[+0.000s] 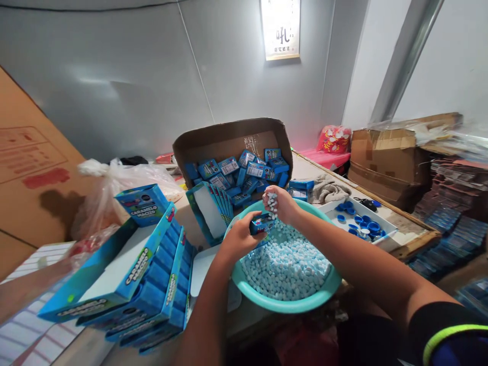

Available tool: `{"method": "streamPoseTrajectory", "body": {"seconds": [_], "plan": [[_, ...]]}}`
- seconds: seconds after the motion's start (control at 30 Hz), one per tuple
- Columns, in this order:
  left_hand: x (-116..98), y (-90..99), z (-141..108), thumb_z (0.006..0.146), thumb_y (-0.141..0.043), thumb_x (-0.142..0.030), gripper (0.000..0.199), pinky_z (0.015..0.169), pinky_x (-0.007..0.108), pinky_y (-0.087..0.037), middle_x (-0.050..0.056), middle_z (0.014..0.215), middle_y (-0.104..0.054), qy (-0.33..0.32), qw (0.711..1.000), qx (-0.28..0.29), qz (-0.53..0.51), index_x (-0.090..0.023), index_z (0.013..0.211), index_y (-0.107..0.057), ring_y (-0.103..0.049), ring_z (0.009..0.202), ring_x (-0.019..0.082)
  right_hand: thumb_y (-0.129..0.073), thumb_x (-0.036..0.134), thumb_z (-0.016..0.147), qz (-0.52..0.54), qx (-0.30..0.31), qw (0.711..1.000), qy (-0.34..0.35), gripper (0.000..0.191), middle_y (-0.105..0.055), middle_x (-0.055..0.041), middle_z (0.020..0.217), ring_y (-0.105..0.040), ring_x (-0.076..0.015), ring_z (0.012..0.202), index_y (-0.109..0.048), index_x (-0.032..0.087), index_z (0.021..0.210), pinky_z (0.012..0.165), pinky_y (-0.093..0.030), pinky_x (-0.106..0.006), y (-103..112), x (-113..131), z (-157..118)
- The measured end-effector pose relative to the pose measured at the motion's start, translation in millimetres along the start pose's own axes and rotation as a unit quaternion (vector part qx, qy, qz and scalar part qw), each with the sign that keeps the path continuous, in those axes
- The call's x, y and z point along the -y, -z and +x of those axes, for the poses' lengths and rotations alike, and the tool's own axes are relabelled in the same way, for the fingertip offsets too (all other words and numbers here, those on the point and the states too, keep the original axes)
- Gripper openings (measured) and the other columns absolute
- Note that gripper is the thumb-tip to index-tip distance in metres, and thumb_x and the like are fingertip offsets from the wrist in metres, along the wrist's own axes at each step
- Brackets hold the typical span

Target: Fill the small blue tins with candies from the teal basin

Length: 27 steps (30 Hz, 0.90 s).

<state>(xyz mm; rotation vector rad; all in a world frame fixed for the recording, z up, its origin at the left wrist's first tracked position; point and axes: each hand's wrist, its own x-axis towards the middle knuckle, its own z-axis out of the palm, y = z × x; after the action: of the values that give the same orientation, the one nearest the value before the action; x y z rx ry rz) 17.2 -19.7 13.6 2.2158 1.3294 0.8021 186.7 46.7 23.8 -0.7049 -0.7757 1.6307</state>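
Over the left rim of a turquoise basin (285, 306), my left hand (241, 235) holds a small blue box (261, 223) between thumb and fingers. Just above and right of that box, my right hand (282, 204) is closed around a handful of small white and pale blue candies (272, 202), some of which spill down at the box. Many more of these candies (287, 264) fill the basin. Behind the hands, a brown carton (229, 134) lies tilted with several small blue boxes (255, 169) in it.
Stacked blue display trays (148, 274) stand at the left, with more upright trays (211, 211) beside the carton. A white tray (330, 208) of blue caps (368, 223) and a grey cloth (330, 188) lie right of the basin. Large cardboard boxes (389, 157) stand farther right.
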Motion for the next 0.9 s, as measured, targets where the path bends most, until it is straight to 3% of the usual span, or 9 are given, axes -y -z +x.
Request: {"method": "streamPoseTrajectory", "body": {"seconds": [0.37, 0.6, 0.9], "plan": [[3.8, -1.5, 1.7, 0.079, -0.073, -0.029, 0.056, 0.099, 0.041, -0.052, 0.011, 0.121, -0.072, -0.005, 1.000, -0.018, -0.004, -0.019, 0.133, -0.060, -0.068, 0.112, 0.029, -0.063, 0.030, 0.068, -0.009, 0.063, 0.998, 0.000, 0.016, -0.059, 0.0025, 0.067, -0.057, -0.0138, 0.062, -0.054, 0.021, 0.078, 0.067, -0.051, -0.027, 0.5, -1.3, -2.0], [0.2, -0.9, 1.4, 0.078, -0.073, -0.029, 0.056, 0.103, 0.041, -0.051, 0.011, 0.127, -0.070, 0.005, 0.998, -0.049, -0.049, -0.018, 0.131, -0.059, -0.066, 0.117, 0.028, -0.061, 0.048, 0.079, -0.023, 0.121, 0.992, -0.002, 0.028, -0.062, -0.0002, 0.069, -0.064, -0.0170, 0.069, -0.057, 0.020, 0.079, 0.077, -0.052, -0.030, 0.7, 2.0, -5.5], [5.3, -2.8, 1.7, 0.078, -0.073, -0.031, 0.059, 0.098, 0.039, -0.053, 0.009, 0.122, -0.072, 0.028, 0.996, -0.072, -0.054, -0.019, 0.133, -0.057, -0.068, 0.111, 0.027, -0.059, 0.062, 0.085, -0.057, 0.141, 0.988, 0.028, 0.043, -0.066, -0.0033, 0.075, -0.066, -0.0194, 0.078, -0.059, 0.019, 0.079, 0.080, -0.052, -0.032, -1.3, 2.7, -9.1]]}}
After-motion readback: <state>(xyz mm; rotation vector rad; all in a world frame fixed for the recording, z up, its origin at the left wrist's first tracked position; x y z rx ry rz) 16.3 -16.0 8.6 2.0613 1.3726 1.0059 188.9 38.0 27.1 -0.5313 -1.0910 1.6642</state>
